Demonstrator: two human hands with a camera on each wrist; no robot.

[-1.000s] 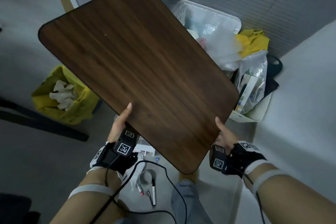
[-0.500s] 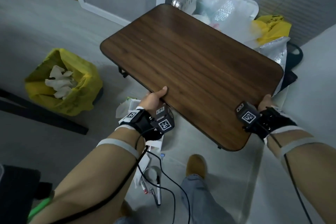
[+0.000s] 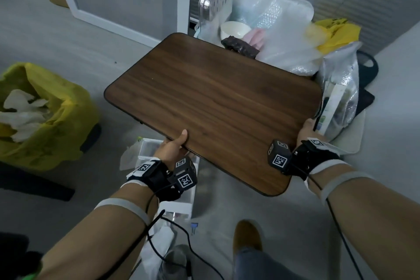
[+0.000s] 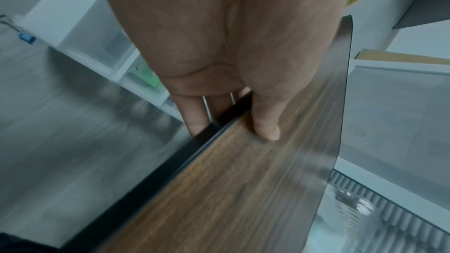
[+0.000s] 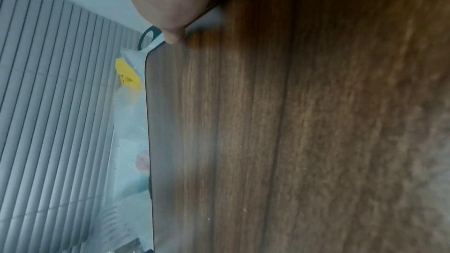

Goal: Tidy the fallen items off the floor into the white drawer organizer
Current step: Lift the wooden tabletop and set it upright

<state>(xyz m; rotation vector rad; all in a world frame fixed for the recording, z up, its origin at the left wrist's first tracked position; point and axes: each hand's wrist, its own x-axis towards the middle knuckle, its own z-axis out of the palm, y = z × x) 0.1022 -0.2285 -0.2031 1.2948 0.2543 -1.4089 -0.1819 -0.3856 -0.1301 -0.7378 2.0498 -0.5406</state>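
Note:
I hold a dark wooden tabletop (image 3: 216, 107) level above the floor with both hands. My left hand (image 3: 173, 146) grips its near edge, thumb on top and fingers underneath, as the left wrist view shows at the board (image 4: 243, 180). My right hand (image 3: 305, 129) grips the right edge near a corner; the right wrist view is filled by the wood (image 5: 292, 122). The white drawer organizer (image 3: 150, 150) lies on the floor under my left wrist, largely hidden. A blue binder clip (image 3: 194, 227) and white papers (image 3: 159, 245) lie on the floor near my feet.
A yellow-bagged bin (image 3: 41, 116) with white tissues stands at the left. A white basket (image 3: 256, 20) of plastic bags, a bowl and a yellow bag sits behind the board, by a slatted wall. My brown shoe (image 3: 247, 236) is below. A pale surface (image 3: 397, 120) rises on the right.
The board has swung from steeply tilted to level and moved away from me and lower. Both hands kept their grip, and more of the basket's contents came into sight.

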